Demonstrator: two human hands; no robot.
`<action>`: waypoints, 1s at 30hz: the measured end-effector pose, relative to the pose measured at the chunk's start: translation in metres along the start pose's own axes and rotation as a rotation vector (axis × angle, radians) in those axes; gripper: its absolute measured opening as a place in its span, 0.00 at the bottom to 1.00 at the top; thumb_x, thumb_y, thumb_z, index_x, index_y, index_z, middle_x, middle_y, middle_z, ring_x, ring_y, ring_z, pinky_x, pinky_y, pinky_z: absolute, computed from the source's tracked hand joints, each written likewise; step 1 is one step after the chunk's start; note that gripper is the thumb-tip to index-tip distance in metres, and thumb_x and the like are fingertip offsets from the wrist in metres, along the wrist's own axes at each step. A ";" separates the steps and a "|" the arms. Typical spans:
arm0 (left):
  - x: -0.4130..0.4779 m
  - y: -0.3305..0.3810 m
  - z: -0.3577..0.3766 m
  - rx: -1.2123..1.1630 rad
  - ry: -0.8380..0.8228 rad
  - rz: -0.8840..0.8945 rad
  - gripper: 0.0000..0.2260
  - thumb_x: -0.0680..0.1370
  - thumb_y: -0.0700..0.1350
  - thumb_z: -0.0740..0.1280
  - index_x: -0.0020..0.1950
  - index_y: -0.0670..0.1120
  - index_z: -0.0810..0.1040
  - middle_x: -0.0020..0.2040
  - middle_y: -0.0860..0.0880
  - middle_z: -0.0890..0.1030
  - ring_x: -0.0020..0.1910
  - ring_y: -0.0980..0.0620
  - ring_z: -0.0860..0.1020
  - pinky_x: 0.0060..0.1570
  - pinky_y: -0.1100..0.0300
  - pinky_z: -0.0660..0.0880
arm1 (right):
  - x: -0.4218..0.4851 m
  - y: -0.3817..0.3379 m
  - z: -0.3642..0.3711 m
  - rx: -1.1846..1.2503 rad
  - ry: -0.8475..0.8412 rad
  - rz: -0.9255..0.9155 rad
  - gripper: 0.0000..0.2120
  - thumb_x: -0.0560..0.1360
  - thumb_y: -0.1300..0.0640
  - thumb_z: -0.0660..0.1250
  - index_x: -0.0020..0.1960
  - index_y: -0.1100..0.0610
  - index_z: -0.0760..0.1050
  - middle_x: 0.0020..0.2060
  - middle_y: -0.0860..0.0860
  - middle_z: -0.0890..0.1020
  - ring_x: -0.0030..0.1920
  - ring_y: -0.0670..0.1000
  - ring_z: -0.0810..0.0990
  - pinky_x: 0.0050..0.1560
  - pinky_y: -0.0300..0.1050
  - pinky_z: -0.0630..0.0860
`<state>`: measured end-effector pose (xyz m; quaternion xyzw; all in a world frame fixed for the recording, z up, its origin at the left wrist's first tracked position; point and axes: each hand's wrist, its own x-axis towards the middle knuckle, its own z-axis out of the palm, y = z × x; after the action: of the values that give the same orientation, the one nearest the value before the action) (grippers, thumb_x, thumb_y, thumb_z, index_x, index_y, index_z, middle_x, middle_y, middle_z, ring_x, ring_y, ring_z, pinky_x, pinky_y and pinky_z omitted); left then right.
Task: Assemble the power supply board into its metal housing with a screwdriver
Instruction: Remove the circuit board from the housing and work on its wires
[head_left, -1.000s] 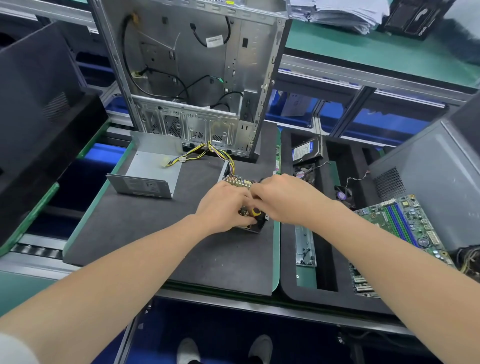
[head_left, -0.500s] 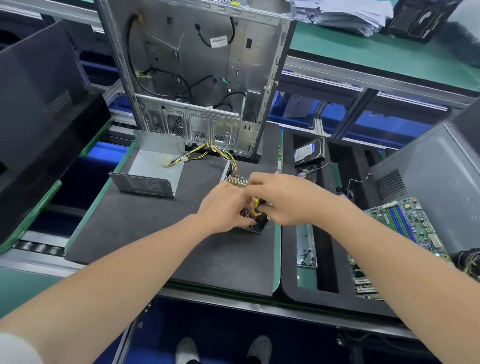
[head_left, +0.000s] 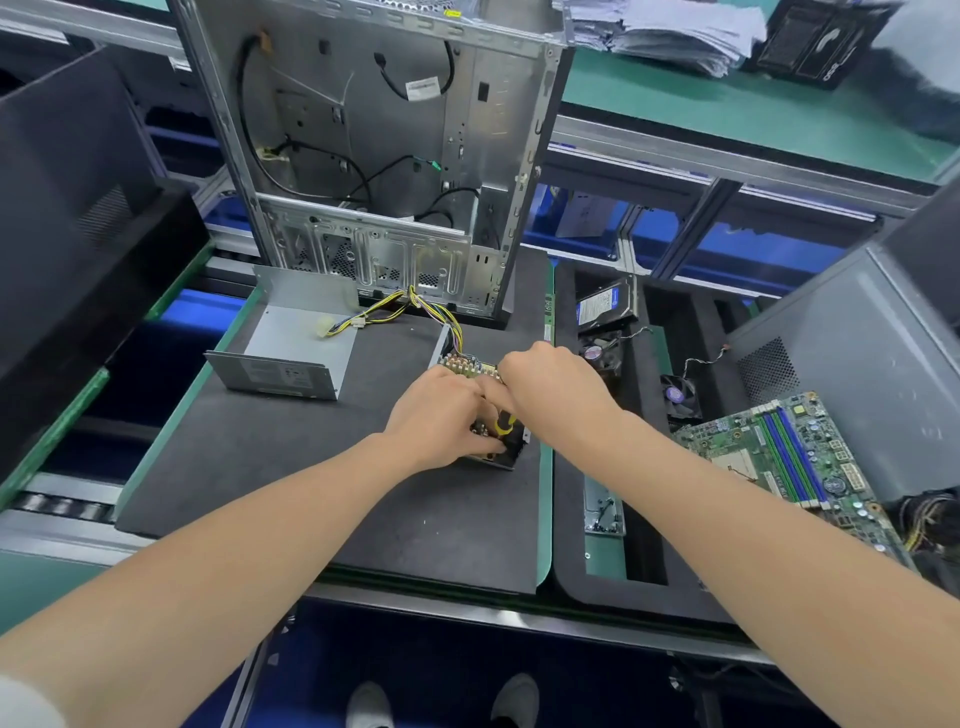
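Black foam mat (head_left: 291, 467): L hand (head_left: 439, 415) curled, gripping power supply board (head_left: 467, 364); R hand (head_left: 550, 379) fisted round screwdriver (head_left: 503, 423).

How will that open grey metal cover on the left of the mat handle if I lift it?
The grey folded sheet-metal cover looks thin, so probably light yet stiff. It sits flat, unlikely to tip. A white wire connector rests on it and would likely slide off.

A green bench (head_left: 727, 119) runs along the far right with a pile of papers (head_left: 670, 31) on it. Silver metal rails (head_left: 649, 148) sit just under it.
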<state>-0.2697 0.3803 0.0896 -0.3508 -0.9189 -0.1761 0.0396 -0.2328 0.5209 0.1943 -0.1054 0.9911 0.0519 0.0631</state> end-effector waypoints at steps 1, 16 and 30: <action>0.000 0.000 0.001 -0.007 0.006 -0.005 0.15 0.69 0.67 0.75 0.38 0.56 0.86 0.35 0.60 0.79 0.34 0.53 0.69 0.46 0.58 0.63 | -0.001 0.001 -0.002 -0.003 0.001 -0.026 0.16 0.86 0.47 0.60 0.44 0.55 0.71 0.33 0.52 0.64 0.44 0.63 0.79 0.40 0.50 0.70; 0.000 -0.005 0.000 0.063 -0.098 0.069 0.14 0.70 0.63 0.74 0.50 0.56 0.86 0.51 0.58 0.80 0.46 0.49 0.77 0.48 0.57 0.60 | -0.009 0.016 -0.007 0.085 -0.081 -0.262 0.05 0.81 0.54 0.69 0.54 0.54 0.81 0.45 0.51 0.79 0.51 0.58 0.81 0.51 0.56 0.80; 0.001 -0.011 -0.005 0.090 -0.267 -0.011 0.28 0.71 0.58 0.78 0.65 0.53 0.71 0.54 0.55 0.79 0.57 0.48 0.76 0.63 0.53 0.70 | -0.007 0.037 -0.029 0.472 0.179 -0.120 0.10 0.74 0.58 0.74 0.54 0.50 0.81 0.43 0.42 0.83 0.43 0.41 0.79 0.46 0.38 0.75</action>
<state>-0.2779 0.3708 0.0914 -0.3639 -0.9249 -0.0864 -0.0683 -0.2373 0.5548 0.2271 -0.1505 0.9694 -0.1940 0.0009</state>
